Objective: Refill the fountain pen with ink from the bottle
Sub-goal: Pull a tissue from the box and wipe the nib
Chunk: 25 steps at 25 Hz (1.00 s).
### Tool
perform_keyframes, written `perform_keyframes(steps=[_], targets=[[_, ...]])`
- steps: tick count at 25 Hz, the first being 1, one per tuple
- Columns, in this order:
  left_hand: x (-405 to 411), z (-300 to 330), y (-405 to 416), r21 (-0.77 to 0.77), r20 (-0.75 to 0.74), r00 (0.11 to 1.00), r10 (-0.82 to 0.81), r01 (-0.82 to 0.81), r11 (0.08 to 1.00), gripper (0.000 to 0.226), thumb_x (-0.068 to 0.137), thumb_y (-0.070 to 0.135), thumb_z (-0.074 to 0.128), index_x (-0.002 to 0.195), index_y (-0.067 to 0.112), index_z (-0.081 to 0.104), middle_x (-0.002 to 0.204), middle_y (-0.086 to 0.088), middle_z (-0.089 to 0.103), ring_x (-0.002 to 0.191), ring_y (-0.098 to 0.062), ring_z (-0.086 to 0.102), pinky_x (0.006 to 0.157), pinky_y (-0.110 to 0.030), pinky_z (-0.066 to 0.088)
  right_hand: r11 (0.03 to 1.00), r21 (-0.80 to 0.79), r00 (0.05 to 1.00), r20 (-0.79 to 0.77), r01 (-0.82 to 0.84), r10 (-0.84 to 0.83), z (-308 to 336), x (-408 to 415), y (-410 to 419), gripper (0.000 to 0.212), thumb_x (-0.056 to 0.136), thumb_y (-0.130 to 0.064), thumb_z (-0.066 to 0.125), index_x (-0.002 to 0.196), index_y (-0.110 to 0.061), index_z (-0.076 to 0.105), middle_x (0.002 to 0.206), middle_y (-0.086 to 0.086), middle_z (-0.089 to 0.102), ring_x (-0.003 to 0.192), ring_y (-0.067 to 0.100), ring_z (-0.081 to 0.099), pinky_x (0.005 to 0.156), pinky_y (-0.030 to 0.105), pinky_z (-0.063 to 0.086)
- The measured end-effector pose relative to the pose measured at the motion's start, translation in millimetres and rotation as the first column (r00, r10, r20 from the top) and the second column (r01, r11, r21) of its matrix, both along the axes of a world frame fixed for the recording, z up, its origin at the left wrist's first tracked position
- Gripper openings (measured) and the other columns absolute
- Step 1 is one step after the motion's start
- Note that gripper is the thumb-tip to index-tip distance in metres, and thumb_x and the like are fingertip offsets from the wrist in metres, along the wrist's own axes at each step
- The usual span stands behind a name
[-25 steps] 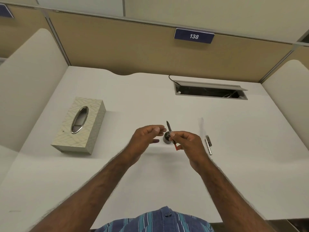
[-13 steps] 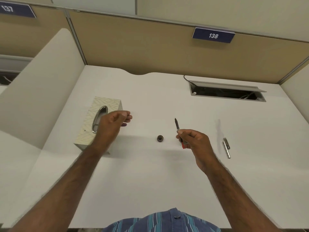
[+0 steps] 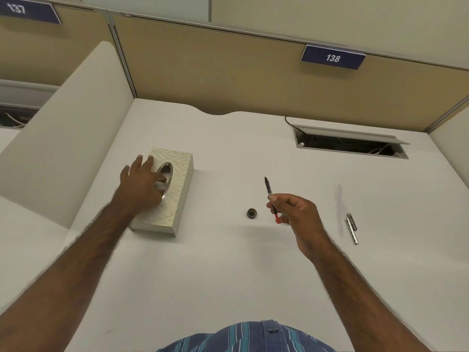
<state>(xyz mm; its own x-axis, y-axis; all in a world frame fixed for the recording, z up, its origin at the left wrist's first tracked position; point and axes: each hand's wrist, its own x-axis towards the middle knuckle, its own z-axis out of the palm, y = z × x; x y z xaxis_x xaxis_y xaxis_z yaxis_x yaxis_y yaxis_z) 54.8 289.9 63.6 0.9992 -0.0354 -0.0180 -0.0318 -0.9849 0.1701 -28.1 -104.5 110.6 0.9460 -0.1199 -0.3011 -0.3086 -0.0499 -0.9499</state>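
Observation:
My right hand (image 3: 295, 214) pinches the fountain pen's inner section (image 3: 269, 193), nib pointing up and away, its red converter end below my fingers. A small dark ink bottle (image 3: 251, 213) stands open on the white desk just left of that hand, untouched. My left hand (image 3: 142, 185) rests with fingers spread on top of the cream tissue box (image 3: 179, 174), its fingertips at the box's oval metal slot. Two silver pen shell pieces (image 3: 352, 227) lie on the desk to the right of my right hand.
The white desk (image 3: 228, 270) is walled by tan partitions behind and pale dividers at both sides. An open cable hatch (image 3: 350, 144) sits at the back right. A faint grey smudge (image 3: 339, 199) marks the desk near the pen pieces.
My left hand left the ink bottle and moved left onto the tissue box. My right hand kept the pen section raised. The view swung left.

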Motion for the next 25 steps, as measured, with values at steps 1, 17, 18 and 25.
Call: perform_keyframes(steps=[1, 17, 18, 25], targets=[[2.2, -0.3, 0.4, 0.014, -0.035, 0.999, 0.010, -0.009, 1.000, 0.034, 0.085, 0.024, 0.078, 0.119, 0.024, 0.081, 0.167, -0.019, 0.038, 0.158, -0.044, 0.023, 0.120, -0.064, 0.029, 1.000, -0.001, 1.000, 0.000, 0.001, -0.001, -0.1, 0.1, 1.1, 0.017, 0.097, -0.024, 0.077, 0.100, -0.009, 0.084, 0.100, 0.012, 0.082, 0.086, 0.013, 0.070, 0.078, 0.037, 0.054], [7.7, 4.0, -2.4, -0.062, 0.034, 0.999, -0.012, 0.014, 0.998, 0.016, 0.092, 0.017, 0.074, 0.103, 0.014, 0.086, 0.165, -0.024, 0.042, 0.157, -0.044, 0.029, 0.121, -0.061, 0.027, 1.000, -0.006, 1.000, -0.010, 0.006, -0.006, -1.3, -2.7, 5.2, 0.019, 0.096, -0.026, 0.078, 0.099, -0.008, 0.084, 0.094, 0.006, 0.082, 0.086, 0.013, 0.070, 0.077, 0.037, 0.054], [6.9, 2.9, -2.4, -0.089, 0.056, 0.998, -0.011, 0.016, 0.996, 0.015, 0.091, 0.014, 0.075, 0.102, 0.011, 0.085, 0.163, -0.025, 0.045, 0.155, -0.045, 0.034, 0.119, -0.061, 0.030, 1.000, -0.003, 1.000, -0.009, 0.004, -0.004, -0.8, -2.8, 5.5, 0.019, 0.096, -0.026, 0.078, 0.099, -0.008, 0.084, 0.094, 0.006, 0.082, 0.085, 0.012, 0.070, 0.077, 0.037, 0.054], [-10.4, 6.7, -6.2, -0.217, 0.142, 0.990, 0.027, 0.004, 0.976, 0.023, 0.092, 0.013, 0.066, 0.092, 0.001, 0.085, 0.147, -0.024, 0.063, 0.128, -0.046, 0.061, 0.102, -0.055, 0.049, 1.000, -0.010, 1.000, -0.006, 0.007, -0.007, -0.5, -4.4, 2.0, 0.019, 0.096, -0.027, 0.078, 0.099, -0.010, 0.084, 0.094, 0.006, 0.082, 0.086, 0.013, 0.070, 0.077, 0.036, 0.055]])
